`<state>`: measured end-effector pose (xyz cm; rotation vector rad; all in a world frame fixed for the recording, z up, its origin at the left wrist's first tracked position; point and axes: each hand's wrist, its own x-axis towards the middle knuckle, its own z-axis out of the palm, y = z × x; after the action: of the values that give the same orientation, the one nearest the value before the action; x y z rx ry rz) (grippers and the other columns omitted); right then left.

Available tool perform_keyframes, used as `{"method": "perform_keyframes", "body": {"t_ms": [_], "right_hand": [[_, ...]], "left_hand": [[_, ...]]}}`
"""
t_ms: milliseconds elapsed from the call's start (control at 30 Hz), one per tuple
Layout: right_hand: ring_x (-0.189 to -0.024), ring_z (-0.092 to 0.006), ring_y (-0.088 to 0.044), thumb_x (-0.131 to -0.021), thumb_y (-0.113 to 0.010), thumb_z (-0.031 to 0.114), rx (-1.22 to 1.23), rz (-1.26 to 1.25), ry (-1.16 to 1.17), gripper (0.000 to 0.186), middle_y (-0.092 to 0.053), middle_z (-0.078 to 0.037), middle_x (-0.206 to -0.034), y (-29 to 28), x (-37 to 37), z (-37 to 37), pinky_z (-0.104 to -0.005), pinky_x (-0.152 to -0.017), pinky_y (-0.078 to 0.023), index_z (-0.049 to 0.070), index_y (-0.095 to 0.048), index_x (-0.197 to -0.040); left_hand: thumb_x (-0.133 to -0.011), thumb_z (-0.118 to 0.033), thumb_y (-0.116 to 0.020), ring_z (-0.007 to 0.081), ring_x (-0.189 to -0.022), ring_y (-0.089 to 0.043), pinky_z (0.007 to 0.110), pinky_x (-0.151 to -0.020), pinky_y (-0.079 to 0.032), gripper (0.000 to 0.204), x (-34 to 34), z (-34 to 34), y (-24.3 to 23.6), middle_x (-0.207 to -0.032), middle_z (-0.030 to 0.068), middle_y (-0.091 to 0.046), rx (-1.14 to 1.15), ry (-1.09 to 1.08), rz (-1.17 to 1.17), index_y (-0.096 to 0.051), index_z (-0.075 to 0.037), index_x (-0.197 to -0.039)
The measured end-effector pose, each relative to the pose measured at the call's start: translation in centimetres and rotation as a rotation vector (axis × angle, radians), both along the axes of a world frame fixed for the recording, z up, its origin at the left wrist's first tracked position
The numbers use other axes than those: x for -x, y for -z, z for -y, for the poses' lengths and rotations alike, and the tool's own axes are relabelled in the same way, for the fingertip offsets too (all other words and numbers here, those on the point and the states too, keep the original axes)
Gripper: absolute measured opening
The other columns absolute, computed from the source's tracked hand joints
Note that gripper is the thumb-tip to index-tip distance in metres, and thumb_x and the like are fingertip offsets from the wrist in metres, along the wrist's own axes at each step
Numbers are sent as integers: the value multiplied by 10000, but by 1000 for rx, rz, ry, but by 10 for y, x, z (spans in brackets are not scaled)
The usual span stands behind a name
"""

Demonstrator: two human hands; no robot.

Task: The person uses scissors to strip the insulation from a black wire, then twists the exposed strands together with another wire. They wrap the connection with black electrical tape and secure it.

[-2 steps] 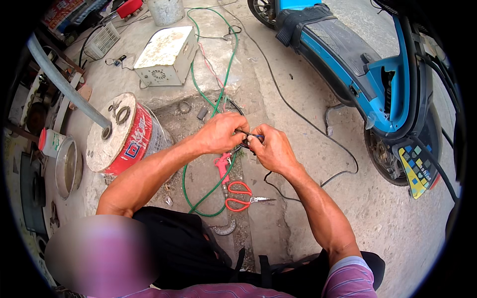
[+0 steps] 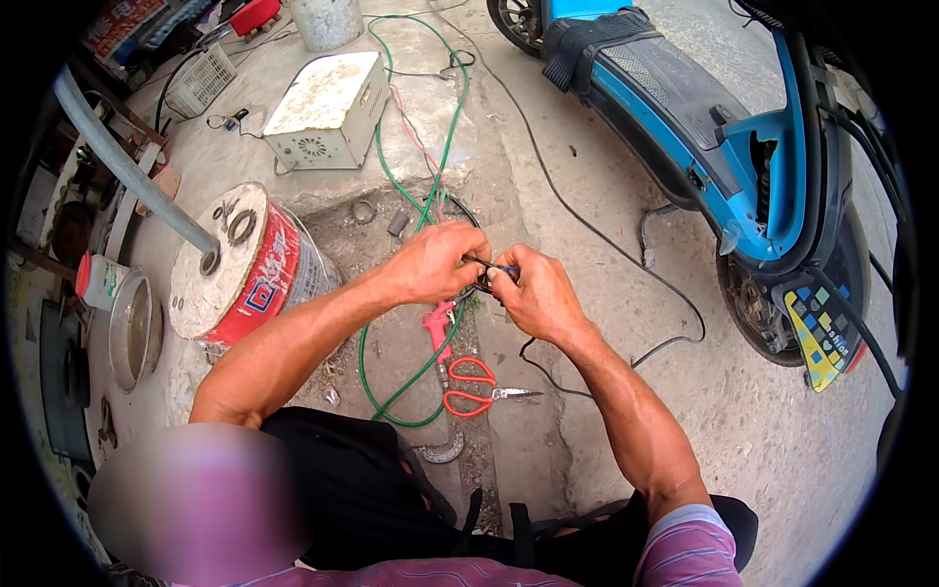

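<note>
Both hands meet in front of me, above the ground, with a thin dark cable between them. My left hand is closed, pinching one part of the cable. Against it, my right hand pinches the cable too, and a bit of blue shows by its fingertips. The fingers hide most of what they grip. A black cord trails on the ground below the right wrist. Beneath the hands lie a pink air blow gun and red-handled scissors, blades pointing right.
A blue electric scooter stands at the right. To the left is a red and white drum with a metal pipe rising from it. A beige metal box sits farther off. A green hose loops across the ground.
</note>
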<state>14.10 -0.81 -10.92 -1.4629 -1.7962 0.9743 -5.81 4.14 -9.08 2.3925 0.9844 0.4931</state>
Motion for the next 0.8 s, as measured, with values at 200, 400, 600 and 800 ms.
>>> {"method": "perform_keyframes", "body": {"t_ms": [200,400,600,800], "right_hand": [[-714,-281,-668,-897,-648,230,107,-150,65,264,-671,-196,-766,-4,-2,-1,-411,-678,-512,-33,-639,-911],[-695,-203,-642,-906,-633,239,141,-266,143,268,-670,-138,-745,7,-7,-11,-377,-666,-506,-29,-637,-907],[-686,-198,-644,-886,-633,235,89,-231,154,262,-674,-126,-741,6,2,-11,-379,-659,-511,-26,-638,-909],[-668,-184,-642,-885,-657,261,118,-283,166,283,-663,-128,-719,-5,3,-11,-371,-620,-507,-21,-640,-912]], "left_hand": [[-758,-34,-689,326,-868,-604,429,-809,-486,175,-6,7,-6,-867,127,-620,-189,-87,126,-633,-31,-924],[-763,-81,-721,319,-854,-606,425,-787,-475,142,-8,11,-17,-843,114,-618,-357,-90,82,-658,-41,-883],[-774,-205,-749,322,-795,-632,444,-711,-487,174,-15,17,1,-784,105,-648,-30,-284,-5,-703,-53,-846],[-809,-106,-689,166,-609,-535,348,-562,-424,160,-23,16,13,-663,96,-566,15,-333,94,-591,15,-773]]}}
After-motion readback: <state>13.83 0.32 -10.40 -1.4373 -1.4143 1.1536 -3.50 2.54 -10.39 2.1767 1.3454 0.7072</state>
